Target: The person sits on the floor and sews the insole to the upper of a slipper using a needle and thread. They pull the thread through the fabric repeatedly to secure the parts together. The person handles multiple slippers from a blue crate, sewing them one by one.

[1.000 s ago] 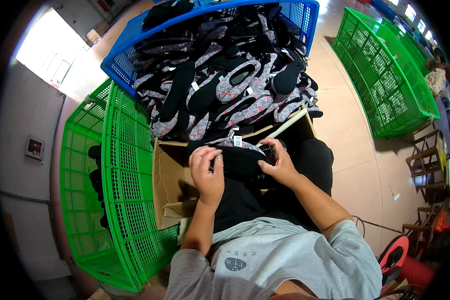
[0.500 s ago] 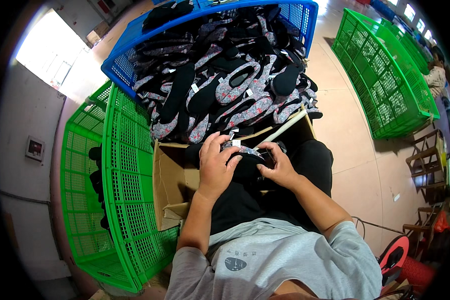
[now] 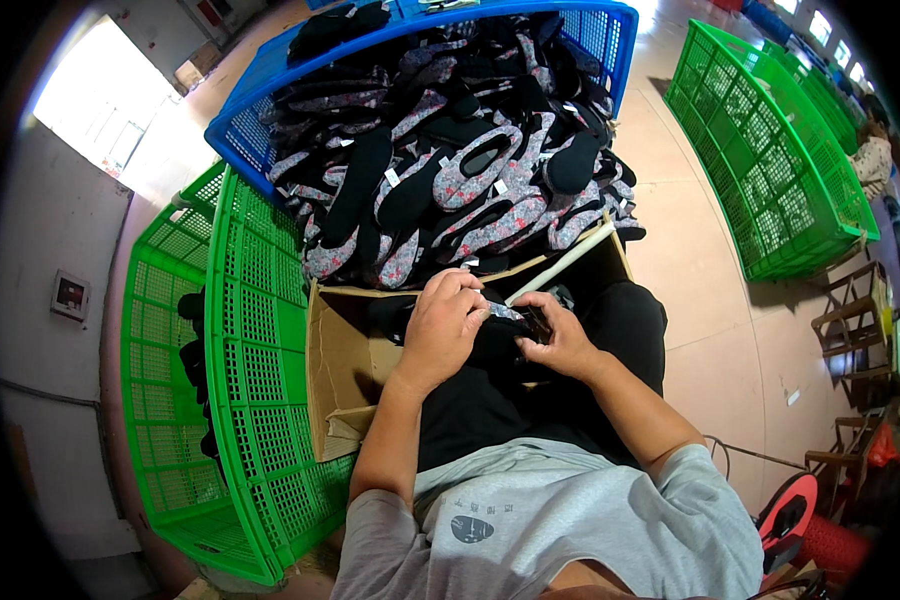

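Both hands meet over the lap at the centre of the view, working on one dark shoe upper (image 3: pixel 505 325) that lies across the black trousers, just at the 6 o'clock edge of the open cardboard box (image 3: pixel 345 370). The left hand (image 3: pixel 442 330) has its fingers curled down over the piece, pinching its near edge; the right hand (image 3: pixel 558 335) grips the other end, thumb and fingers closed on it. The step in hand looks like checking or fitting a single upper held taut between the two hands. At 12 o'clock the blue crate (image 3: pixel 260 110) is heaped with floral grey and black uppers; at 9 o'clock a green crate (image 3: pixel 260 400) stands just beside the box with a few dark pieces behind its mesh. The next move probably calls for a steady two-handed hold while the fingers work along the edge, keeping the soft fabric from folding or slipping off the lap.
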{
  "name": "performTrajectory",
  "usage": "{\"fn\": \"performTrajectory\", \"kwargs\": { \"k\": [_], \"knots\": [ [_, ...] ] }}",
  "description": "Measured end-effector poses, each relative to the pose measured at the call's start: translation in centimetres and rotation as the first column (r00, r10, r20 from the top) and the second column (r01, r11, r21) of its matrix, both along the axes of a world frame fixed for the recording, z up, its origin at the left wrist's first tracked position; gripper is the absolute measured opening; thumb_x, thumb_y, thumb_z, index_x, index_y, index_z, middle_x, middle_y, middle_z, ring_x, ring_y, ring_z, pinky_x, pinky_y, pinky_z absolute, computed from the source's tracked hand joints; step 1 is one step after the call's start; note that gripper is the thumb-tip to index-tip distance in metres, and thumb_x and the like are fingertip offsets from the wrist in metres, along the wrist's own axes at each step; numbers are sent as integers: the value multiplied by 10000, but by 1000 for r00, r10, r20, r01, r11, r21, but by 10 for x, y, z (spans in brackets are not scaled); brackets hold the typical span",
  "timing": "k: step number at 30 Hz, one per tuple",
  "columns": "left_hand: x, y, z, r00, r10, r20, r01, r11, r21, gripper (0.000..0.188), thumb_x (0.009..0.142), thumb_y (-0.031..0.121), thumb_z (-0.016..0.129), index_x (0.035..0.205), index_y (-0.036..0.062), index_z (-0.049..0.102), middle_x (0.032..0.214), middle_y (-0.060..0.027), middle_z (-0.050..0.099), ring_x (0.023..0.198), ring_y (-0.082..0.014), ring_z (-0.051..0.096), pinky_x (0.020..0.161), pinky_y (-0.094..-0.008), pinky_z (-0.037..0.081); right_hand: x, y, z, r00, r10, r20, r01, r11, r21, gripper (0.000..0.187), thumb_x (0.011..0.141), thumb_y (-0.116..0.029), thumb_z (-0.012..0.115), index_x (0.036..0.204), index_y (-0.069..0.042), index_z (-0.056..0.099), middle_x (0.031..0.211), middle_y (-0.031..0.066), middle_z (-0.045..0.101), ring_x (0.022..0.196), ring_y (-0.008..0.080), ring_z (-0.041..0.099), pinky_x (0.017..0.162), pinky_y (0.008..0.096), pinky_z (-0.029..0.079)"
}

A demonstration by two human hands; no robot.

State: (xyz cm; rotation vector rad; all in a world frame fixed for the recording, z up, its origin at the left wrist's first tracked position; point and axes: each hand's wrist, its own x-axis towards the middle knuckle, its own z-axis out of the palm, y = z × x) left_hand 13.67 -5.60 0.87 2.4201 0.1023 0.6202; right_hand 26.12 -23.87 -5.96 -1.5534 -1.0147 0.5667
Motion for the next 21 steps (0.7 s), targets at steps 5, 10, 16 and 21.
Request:
{"fn": "performTrajectory", "kwargs": {
  "k": [5, 10, 16, 21],
  "knots": [
    [1, -4, -12, 993, 116, 7, -115, 990, -75, 79, 849, 47, 647, 883, 0, 593, 1041, -135, 609, 963, -323, 586, 861, -376, 468, 1, 0, 1, 999, 2, -41, -3, 1000, -14, 526, 772, -113, 719, 1262, -56, 535, 1101, 116, 609, 899, 188, 639, 806, 300, 510],
    [-1, 8, -15, 974, 218, 56, -195, 942, -273, 100, 914, 111, 607, 903, 14, 587, 959, -152, 614, 864, -358, 605, 778, -413, 491, 2, -1, 3, 994, 25, -103, -28, 999, -32, 512, 787, -104, 712, 1265, -59, 535, 1120, 114, 609, 943, 194, 629, 834, 307, 505],
    [-21, 8, 8, 887, 373, -272, -405, 912, -69, 222, 938, 239, 603, 908, 20, 628, 940, -161, 649, 836, -358, 634, 724, -432, 493, 4, -3, 2, 997, 21, 69, -23, 1000, 16, 473, 798, -52, 687, 1253, -65, 559, 1159, 104, 607, 1004, 198, 621, 884, 294, 489],
    [-52, 5, 5, 903, 113, -415, -215, 954, -209, 199, 876, 232, 686, 937, 44, 692, 870, -126, 642, 776, -279, 632, 707, -368, 505, 3, -3, -1, 1000, 28, 13, -29, 999, 40, 475, 789, -8, 663, 1251, -50, 558, 1176, 105, 607, 1051, 197, 615, 929, 290, 472]
  ]
}}
